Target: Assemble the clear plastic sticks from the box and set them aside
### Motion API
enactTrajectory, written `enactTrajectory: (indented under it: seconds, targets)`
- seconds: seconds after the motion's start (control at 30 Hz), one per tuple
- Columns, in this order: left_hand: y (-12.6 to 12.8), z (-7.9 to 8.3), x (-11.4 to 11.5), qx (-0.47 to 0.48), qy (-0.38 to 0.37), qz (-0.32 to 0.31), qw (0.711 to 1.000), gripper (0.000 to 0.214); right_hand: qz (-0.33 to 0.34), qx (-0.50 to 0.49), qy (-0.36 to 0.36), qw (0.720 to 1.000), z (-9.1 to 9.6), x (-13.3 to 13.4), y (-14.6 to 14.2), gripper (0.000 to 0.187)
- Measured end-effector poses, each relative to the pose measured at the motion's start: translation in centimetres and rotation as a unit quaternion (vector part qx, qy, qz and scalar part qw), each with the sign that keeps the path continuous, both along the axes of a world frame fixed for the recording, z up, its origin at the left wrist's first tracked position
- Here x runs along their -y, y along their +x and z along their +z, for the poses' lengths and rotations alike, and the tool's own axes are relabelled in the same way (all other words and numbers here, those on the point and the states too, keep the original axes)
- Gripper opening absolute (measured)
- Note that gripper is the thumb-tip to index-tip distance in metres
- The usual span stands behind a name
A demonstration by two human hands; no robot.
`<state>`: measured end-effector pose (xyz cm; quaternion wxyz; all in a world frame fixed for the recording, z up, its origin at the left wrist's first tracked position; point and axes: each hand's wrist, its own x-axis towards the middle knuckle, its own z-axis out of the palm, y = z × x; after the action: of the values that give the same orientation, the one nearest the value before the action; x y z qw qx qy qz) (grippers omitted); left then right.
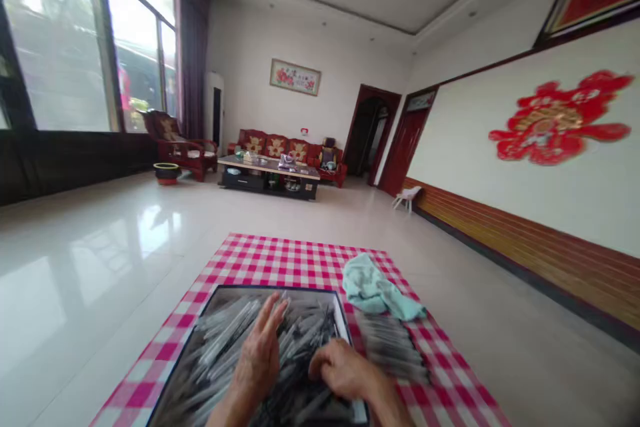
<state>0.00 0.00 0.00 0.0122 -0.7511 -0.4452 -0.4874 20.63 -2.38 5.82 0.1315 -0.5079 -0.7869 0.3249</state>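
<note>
Left hand point(261, 353) open over a full tray point(270, 288) of gray rods point(225, 340); right hand point(340, 368) curled on them, grip unclear. A bundle point(393, 347) lies beside, on the checked cloth point(295, 265).

The left hand point(260, 363) hovers with fingers point(275, 310) spread above the grey rods point(225, 340) heaped in the tray point(270, 289); the right hand point(340, 370) lies curled on the rods, near the tray's right wall; whether it grips any is hidden. A blurred bundle of rods point(393, 347) lies just right of the tray; a pale teal rag point(375, 290) lies touching its far right corner; a pink checked cloth point(280, 263) spreads under the tray; well beyond the tray stands a low counter point(270, 168) crowded with small items; behind that, a red sofa point(280, 148) sits against the wall.
</note>
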Motion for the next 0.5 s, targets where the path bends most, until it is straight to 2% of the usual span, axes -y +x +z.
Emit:
enactTrajectory:
  seconds: [0.17, 0.3, 0.5]
  targets:
    - [-0.1, 0.2, 0.1, 0.014, -0.009, -0.004, 1.000, 0.055, -0.012, -0.026, 0.025, 0.999, 0.1, -1.6, 0.4, 0.041]
    - [0.0, 0.8, 0.4, 0.000, -0.007, -0.003, 1.000, 0.046, -0.017, -0.038, 0.029, 0.999, -0.1, -2.6, 1.1, 0.039]
    - [0.0, 1.4, 0.9, -0.022, -0.011, -0.003, 1.000, 0.035, -0.015, -0.029, 0.044, 0.999, -0.2, -2.2, 1.1, 0.033]
